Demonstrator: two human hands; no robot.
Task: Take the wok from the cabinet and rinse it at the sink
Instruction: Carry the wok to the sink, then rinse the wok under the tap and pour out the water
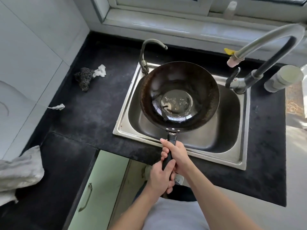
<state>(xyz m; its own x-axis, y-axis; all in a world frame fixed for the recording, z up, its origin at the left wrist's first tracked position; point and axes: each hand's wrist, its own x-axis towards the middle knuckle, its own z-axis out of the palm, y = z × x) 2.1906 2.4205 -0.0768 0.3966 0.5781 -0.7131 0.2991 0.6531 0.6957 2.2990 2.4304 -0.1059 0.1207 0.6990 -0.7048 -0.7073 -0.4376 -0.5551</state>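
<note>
A dark round wok (178, 85) hangs over the steel sink (232, 138), level, with a little water pooled in its bottom. Both hands grip its black handle near the counter's front edge. My right hand (176, 155) holds the handle closer to the pan. My left hand (160, 177) grips the handle's end, just below the right one. A small grey tap (150, 47) stands at the sink's back left. A large hose tap (259, 63) arches over the back right. No water runs from either.
On the black counter (93, 113) to the left lie a dark scouring pad (83, 78), a white scrap and a grey cloth (21, 170). A pale cylinder (282, 78) stands right of the sink. A green cabinet door (93, 188) is below.
</note>
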